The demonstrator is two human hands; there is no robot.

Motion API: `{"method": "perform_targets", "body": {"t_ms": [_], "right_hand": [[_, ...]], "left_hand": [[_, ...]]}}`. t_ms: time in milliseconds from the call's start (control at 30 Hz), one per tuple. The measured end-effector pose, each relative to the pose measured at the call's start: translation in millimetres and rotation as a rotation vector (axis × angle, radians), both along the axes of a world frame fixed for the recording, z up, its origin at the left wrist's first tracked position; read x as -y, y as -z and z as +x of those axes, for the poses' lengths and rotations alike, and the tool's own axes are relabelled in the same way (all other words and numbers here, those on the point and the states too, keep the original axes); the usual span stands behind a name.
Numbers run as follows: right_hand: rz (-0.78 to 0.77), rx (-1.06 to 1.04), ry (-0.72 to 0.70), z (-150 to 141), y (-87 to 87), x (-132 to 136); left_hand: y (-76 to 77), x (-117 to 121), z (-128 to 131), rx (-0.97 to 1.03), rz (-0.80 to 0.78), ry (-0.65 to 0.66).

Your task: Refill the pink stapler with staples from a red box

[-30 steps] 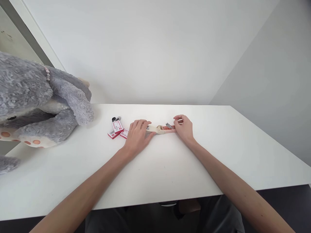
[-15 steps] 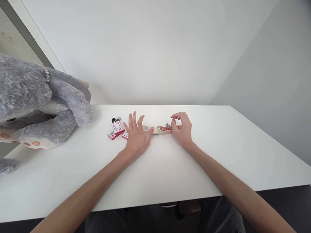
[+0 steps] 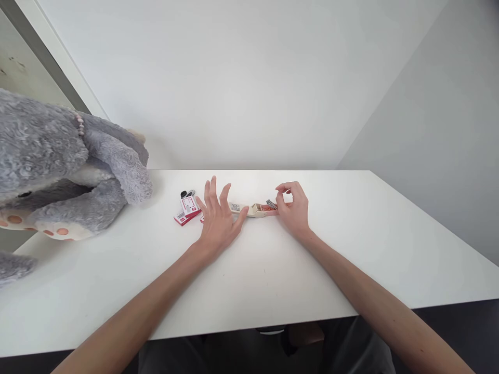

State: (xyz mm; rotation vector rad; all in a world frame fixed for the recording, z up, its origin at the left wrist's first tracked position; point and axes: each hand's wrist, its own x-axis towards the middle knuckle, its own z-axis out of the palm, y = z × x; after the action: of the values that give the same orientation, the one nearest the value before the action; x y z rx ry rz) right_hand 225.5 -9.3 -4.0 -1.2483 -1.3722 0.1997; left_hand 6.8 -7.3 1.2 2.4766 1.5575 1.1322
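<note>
Now the left hand (image 3: 218, 221) lies spread wide, thumb touching the cream stapler (image 3: 255, 209), no longer cupped over it. Right hand (image 3: 293, 208) stays pinched narrow at its staple end

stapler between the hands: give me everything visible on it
The stapler is small, cream-coloured and looks like plastic. It lies flat and opened out lengthwise on the white table, running left to right. Its right half shows a reddish-pink channel with a grey metal part at the far end. Its left end carries a small dark marking, too small to read. The left hand, fingers spread, touches its left end with the thumb; the right hand pinches at its right end.
</note>
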Motion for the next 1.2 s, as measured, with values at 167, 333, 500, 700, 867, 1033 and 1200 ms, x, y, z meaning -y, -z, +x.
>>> {"method": "perform_targets", "body": {"t_ms": [167,333,500,700,867,1033,1200], "right_hand": [[-0.005,0.002,0.003,0.5,-0.9,0.0],[-0.013,-0.003,0.013,1.0,-0.3,-0.5],[0.007,0.013,0.047,2.3,1.2,-2.3],[0.027,0.008,0.052,3.4,2.2,-3.5],[0.001,-0.02,0.051,2.9,1.5,-2.0],[-0.001,-0.011,0.05,2.5,-0.3,-0.7],[0.049,0.049,0.04,0.8,-0.7,0.6]], "left_hand": [[4.4,2.2,2.2,-0.012,-0.088,-0.018],[7.9,5.9,4.3,-0.092,-0.093,-0.039],[5.7,4.5,1.2,-0.226,-0.029,-0.096],[0.7,0.6,-3.5,-0.34,-0.006,-0.136],[-6.9,0.7,-5.1,-0.294,0.009,-0.099],[-24.0,1.8,-4.7,-0.204,0.02,-0.032],[-31.2,7.5,-1.9,-0.126,0.092,0.297]]}}
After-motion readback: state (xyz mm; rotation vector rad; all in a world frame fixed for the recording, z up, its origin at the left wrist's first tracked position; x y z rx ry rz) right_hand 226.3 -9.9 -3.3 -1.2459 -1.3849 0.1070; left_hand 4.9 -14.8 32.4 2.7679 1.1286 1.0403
